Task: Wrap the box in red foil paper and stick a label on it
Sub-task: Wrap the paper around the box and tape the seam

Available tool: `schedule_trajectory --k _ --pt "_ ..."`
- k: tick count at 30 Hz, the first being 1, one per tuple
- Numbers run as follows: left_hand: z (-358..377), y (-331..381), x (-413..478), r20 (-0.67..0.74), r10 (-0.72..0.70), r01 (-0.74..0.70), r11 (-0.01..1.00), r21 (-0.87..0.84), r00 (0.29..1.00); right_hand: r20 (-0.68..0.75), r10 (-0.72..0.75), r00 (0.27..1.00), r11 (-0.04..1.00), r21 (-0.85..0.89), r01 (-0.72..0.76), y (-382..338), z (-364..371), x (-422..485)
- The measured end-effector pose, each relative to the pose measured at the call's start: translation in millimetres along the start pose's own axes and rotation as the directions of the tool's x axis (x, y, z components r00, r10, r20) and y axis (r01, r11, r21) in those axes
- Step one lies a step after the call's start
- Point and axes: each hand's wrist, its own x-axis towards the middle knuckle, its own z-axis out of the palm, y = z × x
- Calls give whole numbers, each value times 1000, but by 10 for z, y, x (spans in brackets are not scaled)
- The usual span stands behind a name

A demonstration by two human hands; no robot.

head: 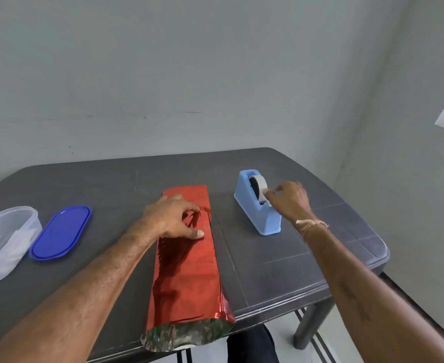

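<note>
The box is hidden inside a long sleeve of red foil (186, 258), which lies on the table (294, 258) just left of the dispenser (257, 208). The sleeve's open end, nearer the person than the dispenser, overhangs the table edge. The foil is pressed down by the left hand (171, 218), level with the dispenser, with arched, spread fingers and the thumb on the seam; nothing is pinched there. The loose end of the tape (262, 189) on the dispenser is pinched between the thumb and fingers of the right hand (291, 203).

The foil is judged thin, light and slick, likely to spring open if the pressure is lifted, and easily torn or creased. It is best held by downward pressure on the overlap where the box's firm face is thought to lie beneath, not on the hollow ends, which would crush. The dispenser looks heavy enough for tape to be drawn one-handed. A blue lid (61, 231) and a clear tub (6, 239) lie far left of the dispenser, beyond the foil.
</note>
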Motion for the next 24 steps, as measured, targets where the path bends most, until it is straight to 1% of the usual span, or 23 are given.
schedule_trajectory --k 2,4,6,10,12,15,20,24 --pt "-7 -11 5 3 1 -1 1000 -2 1000 178 112 978 979 148 -139 82 -39 118" --pt "3 -9 12 5 10 -10 1000 -5 1000 292 178 940 929 266 -258 116 -76 169" --pt "23 -7 24 3 15 -15 1000 -17 1000 342 205 917 892 320 -319 114 -114 203" --pt "53 -38 20 -4 1 -1 999 -42 1000 422 246 873 828 376 -415 27 -199 202" --pt "58 -49 14 -5 2 -2 999 -39 1000 442 263 858 793 407 -453 31 -209 197" --pt "75 -53 17 -11 6 -7 998 -59 1000 440 267 857 738 479 -476 68 -205 181" --pt "89 -57 6 -6 0 -1 996 -84 1000 411 259 874 649 596 -472 165 -127 58" --pt "102 -44 -14 -1 -4 4 994 -105 1000 381 269 885 606 648 -462 261 -64 -86"
